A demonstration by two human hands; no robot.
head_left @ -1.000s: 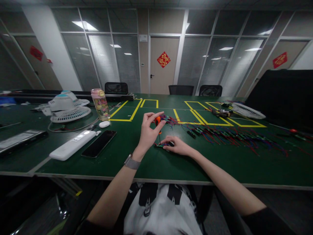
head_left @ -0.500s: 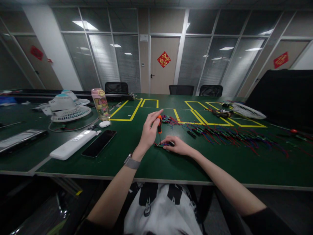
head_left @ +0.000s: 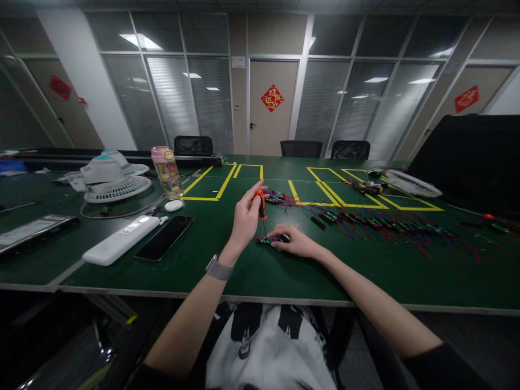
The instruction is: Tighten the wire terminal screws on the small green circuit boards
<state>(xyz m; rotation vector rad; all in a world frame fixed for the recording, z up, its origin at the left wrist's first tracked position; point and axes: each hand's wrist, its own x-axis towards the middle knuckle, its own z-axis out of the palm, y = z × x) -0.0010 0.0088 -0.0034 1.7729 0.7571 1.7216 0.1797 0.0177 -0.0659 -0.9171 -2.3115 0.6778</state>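
My left hand (head_left: 246,214), with a watch on its wrist, is closed on an orange and black screwdriver (head_left: 262,206). The screwdriver's shaft points down, slightly tilted, and its tip meets a small green circuit board (head_left: 265,241) on the table. My right hand (head_left: 298,242) pinches the right end of that board and its wires, pressing them to the tabletop. Its fingers partly hide the board and a dark part beside it. Just beyond my hands lies a bunch of boards with red and blue wires (head_left: 280,198).
A long row of wired circuit boards (head_left: 365,221) stretches to the right. On the left lie a black phone (head_left: 164,238), a white oblong device (head_left: 122,240), a bottle (head_left: 167,173) and white fans (head_left: 117,187). A black screen (head_left: 475,162) stands at the right.
My left hand and the screwdriver's handle have shifted slightly left, so the screwdriver leans more. Its tip stays at the board. My right hand has hardly moved.
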